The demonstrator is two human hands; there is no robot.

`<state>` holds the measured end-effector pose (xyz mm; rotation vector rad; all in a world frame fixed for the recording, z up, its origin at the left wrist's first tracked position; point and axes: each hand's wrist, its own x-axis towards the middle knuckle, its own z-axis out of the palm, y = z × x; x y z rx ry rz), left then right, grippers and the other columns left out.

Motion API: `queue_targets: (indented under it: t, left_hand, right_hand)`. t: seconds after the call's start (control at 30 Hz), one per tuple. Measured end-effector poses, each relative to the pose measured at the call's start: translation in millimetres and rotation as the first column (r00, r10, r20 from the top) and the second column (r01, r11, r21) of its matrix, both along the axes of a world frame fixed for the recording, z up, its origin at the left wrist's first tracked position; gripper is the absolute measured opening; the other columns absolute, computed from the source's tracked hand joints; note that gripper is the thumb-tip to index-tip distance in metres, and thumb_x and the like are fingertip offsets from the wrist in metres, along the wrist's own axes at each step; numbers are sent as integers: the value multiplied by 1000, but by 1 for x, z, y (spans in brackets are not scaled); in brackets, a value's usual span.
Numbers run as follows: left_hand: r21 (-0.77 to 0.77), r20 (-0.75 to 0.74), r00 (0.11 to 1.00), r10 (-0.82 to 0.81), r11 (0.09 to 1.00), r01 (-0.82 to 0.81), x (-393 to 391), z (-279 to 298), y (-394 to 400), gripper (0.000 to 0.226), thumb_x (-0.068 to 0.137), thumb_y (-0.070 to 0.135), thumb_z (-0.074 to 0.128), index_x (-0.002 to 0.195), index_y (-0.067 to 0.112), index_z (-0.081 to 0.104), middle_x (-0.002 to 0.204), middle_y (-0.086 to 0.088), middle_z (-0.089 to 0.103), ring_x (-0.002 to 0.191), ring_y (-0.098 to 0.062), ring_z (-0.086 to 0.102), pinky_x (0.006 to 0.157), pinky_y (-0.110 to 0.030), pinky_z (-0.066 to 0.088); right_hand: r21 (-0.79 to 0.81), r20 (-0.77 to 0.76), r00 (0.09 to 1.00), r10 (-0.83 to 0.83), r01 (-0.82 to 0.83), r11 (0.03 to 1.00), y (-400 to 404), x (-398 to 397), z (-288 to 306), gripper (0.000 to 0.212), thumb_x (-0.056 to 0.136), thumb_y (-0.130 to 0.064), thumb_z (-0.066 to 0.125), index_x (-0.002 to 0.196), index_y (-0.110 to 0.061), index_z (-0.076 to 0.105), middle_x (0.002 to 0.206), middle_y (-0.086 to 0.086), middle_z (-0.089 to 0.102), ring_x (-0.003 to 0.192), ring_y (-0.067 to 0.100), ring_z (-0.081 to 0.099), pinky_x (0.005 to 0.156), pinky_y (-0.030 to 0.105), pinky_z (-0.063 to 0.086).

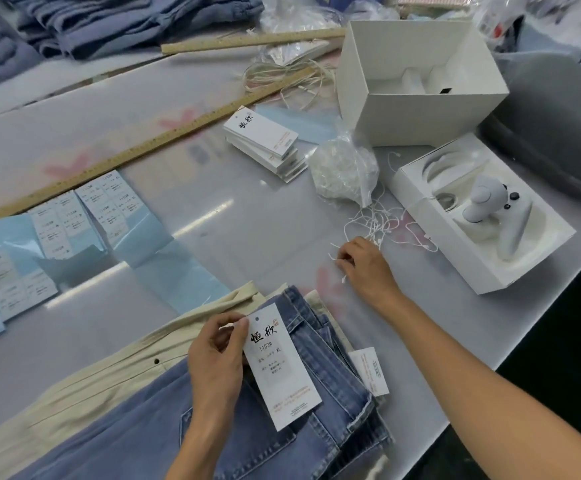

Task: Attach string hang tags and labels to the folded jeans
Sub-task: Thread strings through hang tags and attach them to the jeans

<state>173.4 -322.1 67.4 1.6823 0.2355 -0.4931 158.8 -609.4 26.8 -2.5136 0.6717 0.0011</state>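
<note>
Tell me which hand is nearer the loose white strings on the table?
The right hand. Its fingers touch the edge of the loose white strings, while the left hand holds a hang tag over the jeans.

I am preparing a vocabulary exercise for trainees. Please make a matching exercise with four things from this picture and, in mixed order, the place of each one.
Things:
1. hang tag
2. loose strings
3. stack of tags
4. white controller

Places:
A. in the open white tray on the right
B. held in the left hand above the jeans
C. on the table beside the wooden ruler
D. on the table, at the fingers of the right hand

Pairs: 1-B, 2-D, 3-C, 4-A
</note>
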Motion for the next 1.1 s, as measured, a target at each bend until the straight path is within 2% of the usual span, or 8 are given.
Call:
queue_targets:
  t: [0.13, 0.2, 0.27, 0.37, 0.5, 0.7, 0.93, 1.1]
  left_hand:
    - [-12, -4, 1000, -2, 1000, 2, 1, 1, -2, 18, 98, 22, 66, 85, 34, 69, 85, -2, 78, 79, -18, 76, 58, -28, 56]
    - [-34, -8, 1000, 3, 999, -3, 2, 3, -2, 19, 99, 22, 65, 85, 34, 68, 84, -3, 78, 79, -19, 76, 60, -35, 59]
    - [-63, -7, 1000, 12, 998, -12, 2, 5, -3, 19, 99, 20, 65, 85, 33, 67, 81, -5, 78, 78, -19, 76, 61, -33, 60]
    - [-85, 5, 1000, 12, 996, -11, 1, 9, -6, 17, 99, 20, 64, 88, 32, 66, 79, -8, 78, 80, -23, 76, 69, -44, 62]
    - [-114, 16, 1000, 7, 993, -5, -3, 11, -6, 13, 100, 20, 64, 91, 30, 64, 76, -10, 77, 80, -31, 75, 82, -57, 60]
    - [-152, 32, 999, 23, 988, -18, -7, 12, -2, 5, 98, 24, 67, 95, 28, 67, 73, -24, 69, 75, -53, 63, 76, -68, 55]
    - [-223, 60, 997, -39, 973, 51, -7, 19, -1, 11, 97, 31, 64, 94, 29, 75, 95, -2, 76, 91, -22, 74, 72, -31, 62]
    - [-296, -17, 1000, -10, 955, 4, -6, 21, -3, 18, 99, 28, 61, 97, 22, 78, 99, -8, 77, 93, -25, 75, 70, -31, 62]
  right_hand:
    - [-48, -46, 999, -8, 5, 999, 10, -1, 15, 8, 98, -10, 58, 96, -4, 62, 98, 11, 62, 97, 30, 55, 87, 43, 44]
    - [103, 61, 996, -69, 63, 993, 23, -3, 32, 2, 97, -9, 61, 96, -10, 62, 89, 4, 63, 86, 20, 58, 81, 36, 48]
    - [331, 159, 981, -113, 55, 942, 45, -8, 53, 15, 93, -7, 68, 100, -21, 67, 82, -4, 65, 76, 6, 59, 73, 20, 49]
    - [465, 197, 980, -33, -64, 883, 85, -20, 74, 22, 87, -12, 77, 98, -31, 75, 87, -17, 72, 81, 2, 66, 72, 11, 49]
    - [341, 283, 954, 98, -196, 919, 124, -27, 71, 10, 89, -9, 74, 92, -17, 74, 86, -16, 69, 83, 6, 63, 69, 16, 49]
    - [201, 278, 954, 115, -174, 964, 149, -34, 55, 4, 94, -14, 65, 92, -17, 65, 86, -9, 61, 77, 8, 55, 70, 31, 50]
    - [169, 279, 954, 109, -161, 972, 151, -32, 57, 5, 94, -15, 66, 91, -19, 65, 86, -11, 60, 78, 6, 52, 69, 23, 47]
    - [181, 273, 961, 50, -102, 978, 152, -34, 56, 9, 93, -16, 65, 90, -23, 61, 84, -15, 58, 79, 2, 53, 69, 12, 41]
